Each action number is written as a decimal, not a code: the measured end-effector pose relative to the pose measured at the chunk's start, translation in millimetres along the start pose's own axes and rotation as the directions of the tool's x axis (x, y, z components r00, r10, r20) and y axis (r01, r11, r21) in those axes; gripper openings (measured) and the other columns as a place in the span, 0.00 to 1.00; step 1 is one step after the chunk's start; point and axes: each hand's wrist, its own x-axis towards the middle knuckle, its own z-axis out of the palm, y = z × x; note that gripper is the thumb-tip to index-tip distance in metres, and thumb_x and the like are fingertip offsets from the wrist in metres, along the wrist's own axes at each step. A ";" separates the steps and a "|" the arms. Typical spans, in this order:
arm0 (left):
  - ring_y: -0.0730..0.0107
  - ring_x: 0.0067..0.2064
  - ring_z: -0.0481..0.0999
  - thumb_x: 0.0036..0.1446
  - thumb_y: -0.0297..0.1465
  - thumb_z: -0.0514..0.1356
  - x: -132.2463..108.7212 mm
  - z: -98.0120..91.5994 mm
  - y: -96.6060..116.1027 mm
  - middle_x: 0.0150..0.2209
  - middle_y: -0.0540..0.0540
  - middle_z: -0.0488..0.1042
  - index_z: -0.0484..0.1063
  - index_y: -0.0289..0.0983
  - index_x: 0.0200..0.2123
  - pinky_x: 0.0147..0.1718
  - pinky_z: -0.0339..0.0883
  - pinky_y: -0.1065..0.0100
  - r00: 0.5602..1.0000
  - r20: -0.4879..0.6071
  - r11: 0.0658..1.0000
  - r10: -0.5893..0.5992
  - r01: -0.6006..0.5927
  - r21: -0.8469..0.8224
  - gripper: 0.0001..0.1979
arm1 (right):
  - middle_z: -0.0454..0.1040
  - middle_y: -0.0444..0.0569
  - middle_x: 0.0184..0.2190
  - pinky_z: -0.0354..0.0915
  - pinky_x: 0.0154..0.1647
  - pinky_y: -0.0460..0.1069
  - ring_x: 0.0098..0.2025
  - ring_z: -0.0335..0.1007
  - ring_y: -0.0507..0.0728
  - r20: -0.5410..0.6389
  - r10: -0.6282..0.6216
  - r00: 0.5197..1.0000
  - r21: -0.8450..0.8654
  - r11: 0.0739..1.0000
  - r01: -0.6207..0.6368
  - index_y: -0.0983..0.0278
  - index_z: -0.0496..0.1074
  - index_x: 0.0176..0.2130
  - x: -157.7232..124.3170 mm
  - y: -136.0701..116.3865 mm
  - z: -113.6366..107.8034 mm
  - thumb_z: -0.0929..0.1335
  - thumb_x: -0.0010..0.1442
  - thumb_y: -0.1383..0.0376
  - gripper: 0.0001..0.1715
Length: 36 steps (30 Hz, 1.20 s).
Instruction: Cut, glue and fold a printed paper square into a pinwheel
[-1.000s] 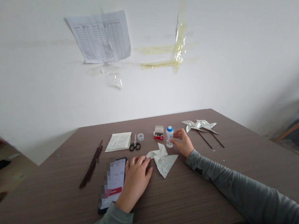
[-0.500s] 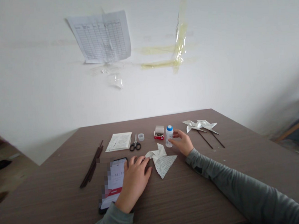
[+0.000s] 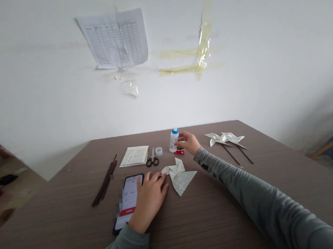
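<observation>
Bright, even light; soft shadows; edges warped; phone screen (image 3: 128, 202) partly pixelated.

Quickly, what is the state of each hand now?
Left hand: open, flat, holding nothing.
Right hand: at the white bottle, cannot tell if holding it.

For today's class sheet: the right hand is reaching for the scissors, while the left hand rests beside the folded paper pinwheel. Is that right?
Not quite: the right hand is at the blue-capped white bottle and small red box, not the scissors, as the head view shows. The left hand does rest beside the folded paper pinwheel.
</observation>
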 end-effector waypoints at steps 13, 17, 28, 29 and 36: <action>0.27 0.83 0.79 0.87 0.32 0.65 2.3 1.1 -10.1 0.80 0.41 0.88 0.88 0.55 0.79 0.83 0.71 0.18 0.999 0.040 1.000 0.016 -0.017 0.022 0.26 | 0.97 0.48 0.48 0.92 0.64 0.61 0.54 1.00 0.66 0.010 0.122 0.992 -0.282 0.953 -0.114 0.56 0.87 0.45 17.5 6.0 45.1 0.89 0.60 0.72 0.19; 0.26 0.82 0.79 0.87 0.32 0.63 3.1 4.0 -13.1 0.81 0.41 0.87 0.88 0.55 0.80 0.83 0.70 0.17 0.999 0.044 0.999 0.030 -0.031 0.020 0.27 | 0.98 0.47 0.50 0.91 0.66 0.61 0.56 1.00 0.65 0.014 0.134 0.991 -0.346 0.930 -0.121 0.55 0.88 0.48 17.1 6.8 47.9 0.88 0.63 0.72 0.18; 0.30 0.83 0.80 0.88 0.32 0.65 1.2 -5.8 -6.4 0.82 0.41 0.86 0.86 0.53 0.82 0.84 0.71 0.19 0.997 0.075 0.999 0.013 -0.015 0.030 0.26 | 0.99 0.44 0.54 0.84 0.76 0.65 0.58 1.00 0.65 0.048 0.080 0.996 -0.476 0.878 -0.047 0.52 0.90 0.54 13.3 9.2 40.7 0.87 0.68 0.73 0.22; 0.30 0.83 0.80 0.88 0.32 0.65 1.4 -6.7 -6.1 0.82 0.41 0.86 0.86 0.54 0.82 0.84 0.71 0.19 0.997 0.080 1.000 0.012 -0.014 0.027 0.26 | 0.99 0.44 0.55 0.83 0.78 0.66 0.58 1.00 0.65 0.046 0.069 0.997 -0.486 0.873 -0.038 0.51 0.91 0.55 12.4 9.5 38.8 0.87 0.68 0.73 0.22; 0.29 0.82 0.82 0.87 0.29 0.67 1.0 -8.6 -3.3 0.80 0.41 0.88 0.88 0.52 0.80 0.84 0.73 0.18 0.999 0.048 1.000 0.010 -0.011 0.004 0.26 | 0.99 0.49 0.57 0.74 0.86 0.74 0.62 0.98 0.68 0.041 -0.024 0.999 -0.534 0.844 0.042 0.52 0.93 0.59 -4.8 8.8 20.3 0.86 0.69 0.70 0.22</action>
